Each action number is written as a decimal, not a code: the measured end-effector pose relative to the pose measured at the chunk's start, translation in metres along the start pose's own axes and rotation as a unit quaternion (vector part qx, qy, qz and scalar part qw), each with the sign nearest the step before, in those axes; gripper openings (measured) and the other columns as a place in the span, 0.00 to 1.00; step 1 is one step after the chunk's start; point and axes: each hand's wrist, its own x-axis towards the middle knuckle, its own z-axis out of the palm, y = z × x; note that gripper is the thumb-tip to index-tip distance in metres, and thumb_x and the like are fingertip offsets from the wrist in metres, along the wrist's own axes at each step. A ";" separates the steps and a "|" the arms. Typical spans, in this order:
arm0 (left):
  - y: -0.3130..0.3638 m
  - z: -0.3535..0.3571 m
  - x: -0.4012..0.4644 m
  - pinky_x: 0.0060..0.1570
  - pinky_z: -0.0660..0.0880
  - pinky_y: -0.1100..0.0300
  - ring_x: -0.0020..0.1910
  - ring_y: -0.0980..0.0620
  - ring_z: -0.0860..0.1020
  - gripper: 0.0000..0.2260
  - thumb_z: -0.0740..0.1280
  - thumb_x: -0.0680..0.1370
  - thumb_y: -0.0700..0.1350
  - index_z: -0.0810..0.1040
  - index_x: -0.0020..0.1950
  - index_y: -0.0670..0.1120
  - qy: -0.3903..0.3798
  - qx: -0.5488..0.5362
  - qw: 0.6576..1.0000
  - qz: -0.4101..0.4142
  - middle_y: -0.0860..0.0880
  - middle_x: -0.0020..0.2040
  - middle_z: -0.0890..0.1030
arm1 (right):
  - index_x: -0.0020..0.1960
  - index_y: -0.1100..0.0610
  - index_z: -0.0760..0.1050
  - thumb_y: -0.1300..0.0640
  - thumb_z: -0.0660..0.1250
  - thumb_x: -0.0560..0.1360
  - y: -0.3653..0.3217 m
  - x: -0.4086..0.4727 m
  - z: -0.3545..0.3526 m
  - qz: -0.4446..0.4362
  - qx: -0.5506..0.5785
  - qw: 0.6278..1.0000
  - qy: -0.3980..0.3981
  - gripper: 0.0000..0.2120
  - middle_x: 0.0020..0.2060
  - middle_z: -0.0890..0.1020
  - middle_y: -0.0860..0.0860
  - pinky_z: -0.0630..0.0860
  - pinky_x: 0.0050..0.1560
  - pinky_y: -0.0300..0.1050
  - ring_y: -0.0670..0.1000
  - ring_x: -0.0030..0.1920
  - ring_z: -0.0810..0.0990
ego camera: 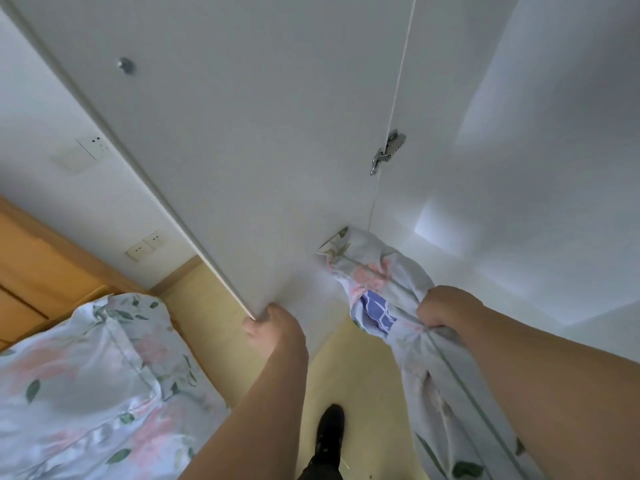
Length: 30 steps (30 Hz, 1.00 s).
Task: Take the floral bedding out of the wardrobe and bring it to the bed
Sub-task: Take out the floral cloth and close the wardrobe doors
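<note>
The floral bedding (384,282), pale with pink flowers and green leaves, hangs out of the white wardrobe and trails down past my right arm. My right hand (446,310) is closed around a bunched part of it. A blue patterned patch shows in the folds just left of that hand. My left hand (273,327) grips the lower corner of the open wardrobe door (225,150). The bed (86,393) lies at lower left, covered in matching floral fabric with a pillow on top.
A metal hinge (388,152) joins the door to the wardrobe side. Wall sockets (143,245) and a wooden headboard (38,271) sit behind the bed. A strip of yellow floor (367,393) runs between bed and wardrobe, with my dark-shod foot (330,434) on it.
</note>
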 end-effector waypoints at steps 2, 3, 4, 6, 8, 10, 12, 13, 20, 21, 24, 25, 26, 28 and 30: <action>-0.017 -0.001 -0.021 0.65 0.67 0.44 0.62 0.35 0.71 0.24 0.61 0.77 0.49 0.66 0.71 0.43 0.003 0.020 1.000 0.013 0.38 0.66 0.71 | 0.59 0.59 0.74 0.55 0.57 0.76 0.014 -0.006 0.008 -0.012 0.009 1.000 0.011 0.15 0.40 0.74 0.52 0.74 0.53 0.45 0.55 0.47 0.76; -0.026 -0.002 -0.032 0.65 0.67 0.45 0.63 0.35 0.71 0.23 0.61 0.78 0.49 0.66 0.71 0.42 -0.001 0.027 0.999 0.022 0.37 0.67 0.70 | 0.55 0.59 0.74 0.54 0.57 0.76 0.022 -0.010 0.012 -0.012 0.017 1.000 0.019 0.13 0.38 0.74 0.52 0.74 0.53 0.45 0.55 0.46 0.77; -0.035 -0.003 -0.045 0.64 0.67 0.45 0.63 0.35 0.71 0.23 0.61 0.78 0.49 0.66 0.70 0.40 -0.010 0.039 0.999 0.032 0.36 0.67 0.70 | 0.51 0.59 0.74 0.54 0.57 0.76 0.031 -0.015 0.016 -0.012 0.027 0.999 0.026 0.11 0.36 0.73 0.52 0.74 0.52 0.45 0.55 0.45 0.76; -0.053 -0.006 -0.071 0.62 0.68 0.45 0.60 0.35 0.72 0.20 0.61 0.78 0.49 0.68 0.66 0.38 -0.032 0.074 0.995 0.050 0.35 0.63 0.72 | 0.51 0.58 0.74 0.54 0.58 0.76 0.052 -0.023 0.025 -0.016 0.043 0.998 0.040 0.11 0.36 0.74 0.53 0.74 0.53 0.45 0.55 0.45 0.76; -0.069 -0.009 -0.094 0.59 0.70 0.46 0.56 0.36 0.73 0.18 0.61 0.78 0.51 0.70 0.60 0.39 -0.053 0.126 0.988 0.074 0.36 0.59 0.74 | 0.54 0.59 0.76 0.53 0.57 0.76 0.071 -0.029 0.034 -0.018 0.054 0.997 0.050 0.14 0.39 0.76 0.53 0.74 0.54 0.45 0.56 0.46 0.77; -0.083 -0.011 -0.118 0.58 0.71 0.45 0.53 0.37 0.75 0.18 0.60 0.78 0.53 0.71 0.57 0.40 -0.079 0.172 0.975 0.113 0.38 0.55 0.75 | 0.51 0.58 0.76 0.52 0.58 0.76 0.096 -0.038 0.043 -0.006 0.071 0.996 0.055 0.12 0.35 0.73 0.52 0.73 0.50 0.44 0.55 0.42 0.76; -0.093 -0.007 -0.144 0.56 0.72 0.44 0.49 0.38 0.75 0.16 0.59 0.78 0.55 0.71 0.52 0.42 -0.119 0.187 0.963 0.156 0.40 0.51 0.75 | 0.47 0.58 0.75 0.52 0.59 0.75 0.122 -0.045 0.049 0.012 0.089 0.994 0.054 0.11 0.32 0.72 0.52 0.71 0.46 0.43 0.53 0.38 0.75; -0.097 -0.003 -0.158 0.55 0.73 0.43 0.48 0.38 0.76 0.16 0.60 0.77 0.55 0.71 0.50 0.42 -0.141 0.184 0.957 0.175 0.41 0.50 0.76 | 0.48 0.59 0.76 0.51 0.59 0.76 0.136 -0.049 0.052 0.021 0.102 0.993 0.049 0.13 0.33 0.73 0.52 0.71 0.45 0.43 0.53 0.38 0.75; -0.093 0.051 -0.258 0.51 0.77 0.42 0.50 0.38 0.77 0.15 0.59 0.76 0.44 0.65 0.61 0.43 -0.291 0.205 0.882 0.310 0.41 0.59 0.75 | 0.63 0.63 0.73 0.51 0.59 0.78 0.228 -0.075 0.067 0.089 0.228 0.969 0.044 0.20 0.60 0.78 0.59 0.73 0.56 0.44 0.57 0.58 0.78; -0.089 0.061 -0.271 0.51 0.77 0.44 0.50 0.38 0.77 0.19 0.58 0.76 0.43 0.63 0.66 0.43 -0.302 0.210 0.871 0.325 0.40 0.63 0.73 | 0.63 0.63 0.73 0.52 0.59 0.78 0.239 -0.078 0.068 0.098 0.243 0.964 0.047 0.19 0.60 0.77 0.59 0.73 0.57 0.44 0.57 0.58 0.78; -0.083 0.078 -0.302 0.52 0.73 0.50 0.59 0.39 0.75 0.31 0.57 0.78 0.42 0.46 0.78 0.44 -0.329 0.212 0.829 0.399 0.41 0.78 0.56 | 0.65 0.63 0.72 0.54 0.59 0.77 0.268 -0.086 0.069 0.124 0.267 0.953 0.066 0.20 0.63 0.76 0.60 0.72 0.60 0.45 0.58 0.60 0.76; -0.083 0.080 -0.309 0.59 0.72 0.50 0.66 0.39 0.71 0.34 0.57 0.78 0.42 0.41 0.79 0.45 -0.344 0.205 0.811 0.428 0.43 0.80 0.49 | 0.65 0.63 0.72 0.54 0.59 0.77 0.276 -0.087 0.070 0.132 0.273 0.950 0.072 0.20 0.63 0.76 0.60 0.72 0.61 0.45 0.58 0.61 0.76; -0.082 0.081 -0.315 0.69 0.66 0.50 0.73 0.40 0.63 0.36 0.57 0.78 0.41 0.38 0.79 0.44 -0.356 0.198 0.788 0.461 0.44 0.80 0.44 | 0.65 0.63 0.72 0.54 0.59 0.77 0.283 -0.089 0.070 0.139 0.281 0.947 0.076 0.20 0.63 0.76 0.60 0.72 0.60 0.44 0.57 0.61 0.76; -0.082 0.080 -0.321 0.74 0.46 0.59 0.78 0.43 0.46 0.39 0.60 0.76 0.41 0.34 0.77 0.40 -0.359 0.197 0.739 0.535 0.42 0.79 0.39 | 0.64 0.63 0.73 0.52 0.58 0.77 0.292 -0.090 0.070 0.146 0.295 0.941 0.082 0.20 0.63 0.76 0.59 0.72 0.59 0.44 0.57 0.60 0.76; -0.079 0.079 -0.319 0.74 0.43 0.58 0.78 0.43 0.40 0.41 0.60 0.75 0.42 0.34 0.76 0.36 -0.351 0.205 0.697 0.591 0.39 0.78 0.37 | 0.64 0.62 0.73 0.52 0.58 0.77 0.297 -0.090 0.069 0.148 0.305 0.937 0.086 0.20 0.63 0.76 0.59 0.72 0.59 0.44 0.57 0.60 0.76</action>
